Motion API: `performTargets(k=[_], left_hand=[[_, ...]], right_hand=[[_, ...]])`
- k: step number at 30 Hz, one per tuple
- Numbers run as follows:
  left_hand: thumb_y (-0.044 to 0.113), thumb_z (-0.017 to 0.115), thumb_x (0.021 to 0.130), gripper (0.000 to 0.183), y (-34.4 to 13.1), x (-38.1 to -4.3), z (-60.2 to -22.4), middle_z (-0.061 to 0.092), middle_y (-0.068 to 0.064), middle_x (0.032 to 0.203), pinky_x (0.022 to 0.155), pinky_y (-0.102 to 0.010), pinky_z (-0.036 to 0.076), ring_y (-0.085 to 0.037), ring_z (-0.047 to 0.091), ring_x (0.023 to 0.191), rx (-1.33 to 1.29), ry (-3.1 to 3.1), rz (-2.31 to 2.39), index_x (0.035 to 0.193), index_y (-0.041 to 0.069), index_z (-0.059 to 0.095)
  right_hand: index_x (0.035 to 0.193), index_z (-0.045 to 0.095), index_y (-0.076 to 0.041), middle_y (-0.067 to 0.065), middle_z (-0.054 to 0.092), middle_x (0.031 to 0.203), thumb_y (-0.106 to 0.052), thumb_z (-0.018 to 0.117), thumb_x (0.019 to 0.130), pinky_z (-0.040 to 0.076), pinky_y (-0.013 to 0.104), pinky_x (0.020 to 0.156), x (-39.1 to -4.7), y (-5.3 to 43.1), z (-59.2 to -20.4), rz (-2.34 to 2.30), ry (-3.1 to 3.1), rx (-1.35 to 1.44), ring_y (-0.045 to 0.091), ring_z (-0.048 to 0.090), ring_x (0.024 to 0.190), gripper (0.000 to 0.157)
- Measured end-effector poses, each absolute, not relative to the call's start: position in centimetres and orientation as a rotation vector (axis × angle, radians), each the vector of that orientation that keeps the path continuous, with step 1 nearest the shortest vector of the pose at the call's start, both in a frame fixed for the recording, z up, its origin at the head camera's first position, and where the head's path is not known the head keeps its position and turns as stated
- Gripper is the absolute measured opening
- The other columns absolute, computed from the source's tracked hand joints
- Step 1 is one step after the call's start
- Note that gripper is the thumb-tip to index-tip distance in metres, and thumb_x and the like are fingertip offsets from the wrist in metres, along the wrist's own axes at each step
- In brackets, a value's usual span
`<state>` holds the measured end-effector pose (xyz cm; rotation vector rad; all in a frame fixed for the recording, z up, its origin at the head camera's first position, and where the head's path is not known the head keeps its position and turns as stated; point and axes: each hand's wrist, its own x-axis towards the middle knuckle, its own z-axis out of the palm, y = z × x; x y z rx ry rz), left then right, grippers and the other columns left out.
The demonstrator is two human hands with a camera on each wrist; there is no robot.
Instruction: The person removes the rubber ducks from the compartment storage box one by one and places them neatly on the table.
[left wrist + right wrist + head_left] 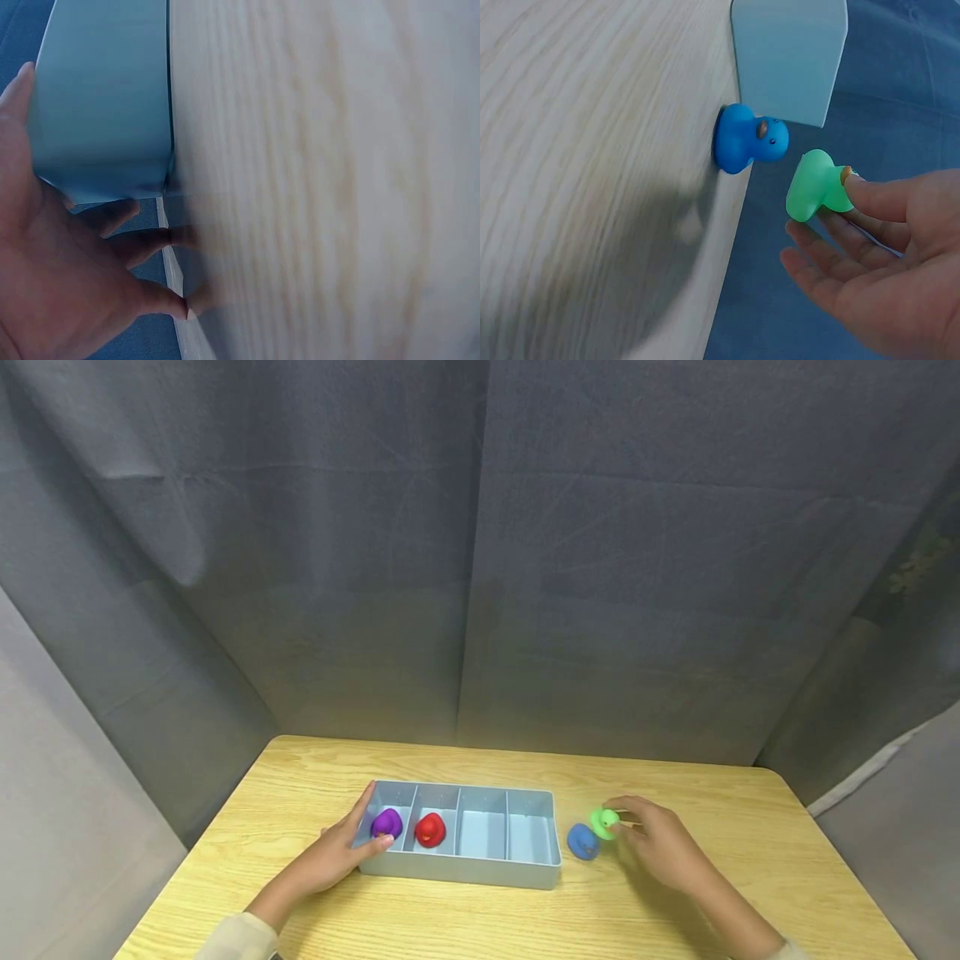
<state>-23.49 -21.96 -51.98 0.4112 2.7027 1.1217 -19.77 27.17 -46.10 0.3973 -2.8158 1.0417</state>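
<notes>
While the right hand (660, 843) has a light green duck (604, 822) pinched between thumb and fingertips, the left hand (330, 856) is over on the tray (461, 870), fingers spread and pretty straight, so more resting against the left end than clenching it. In the head view its thumb lies over the near rim and a finger runs up to the far left corner.

The tray's pale blue-grey, sits lower centre of the head frame and is split into four compartments in a row. A purple duck (387, 823) is in the leftmost one, and a red duck (431, 830) is in the second from the left.

The green duck's in the lower right part of the head frame, outside the tray. Check the right wrist view, right of centre: it looks raised off the wood, with its head by the thumb. A blue duck (582, 842) is on the table (465, 918) just off the tray's right end, near the green one.

Rest of the setup: light wood-grain table across the bottom of the head frame, dark grey curtain (375, 568) filling the upper part, and a cream sleeve (238, 937) poking in at lower left.
</notes>
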Motion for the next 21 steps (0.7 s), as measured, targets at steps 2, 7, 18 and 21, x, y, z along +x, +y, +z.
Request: performTargets(k=[2, 7, 18, 21], left_hand=[[0.058, 0.057, 0.101, 0.094, -22.0, -23.6, -52.1, 0.011, -0.015, 0.171, 0.113, -0.079, -0.005, -0.052, 0.024, 0.15, 0.407, 2.703, 1.116, 0.166, 0.036, -0.007], [0.058, 0.057, 0.101, 0.094, -22.0, -23.7, -52.2, 0.011, -0.014, 0.171, 0.113, -0.08, -0.005, -0.052, 0.023, 0.15, 0.405, 2.704, 1.112, 0.166, 0.037, -0.007], [0.058, 0.057, 0.101, 0.095, -21.9, -23.6, -52.0, 0.011, -0.015, 0.171, 0.112, -0.081, -0.006, -0.052, 0.022, 0.15, 0.409, 2.691, 1.13, 0.166, 0.034, -0.007], [0.058, 0.057, 0.101, 0.094, -21.9, -23.6, -51.9, 0.011, -0.015, 0.171, 0.112, -0.081, -0.006, -0.052, 0.022, 0.15, 0.409, 2.688, 1.131, 0.166, 0.034, -0.007]], right_hand=[[0.127, 0.066, 0.001, 0.021, 0.067, 0.13, -0.003, 0.068, 0.097, 0.059, 0.051, 0.091, -19.8, 27.4, -46.3, 1.055, -2.821, 0.393, 0.042, 0.067, 0.116, 0.03], [0.131, 0.063, 0.005, 0.027, 0.064, 0.133, -0.002, 0.066, 0.098, 0.058, 0.054, 0.092, -19.9, 28.1, -46.9, 1.093, -2.854, 0.389, 0.049, 0.064, 0.119, 0.033], [0.132, 0.062, 0.005, 0.028, 0.062, 0.134, -0.004, 0.065, 0.099, 0.06, 0.054, 0.089, -20.0, 28.9, -48.4, 1.207, -2.931, 0.288, 0.048, 0.065, 0.116, 0.034], [0.131, 0.062, 0.005, 0.028, 0.063, 0.133, -0.003, 0.065, 0.099, 0.06, 0.053, 0.088, -20.1, 29.0, -48.8, 1.191, -2.943, 0.288, 0.046, 0.067, 0.114, 0.034]])
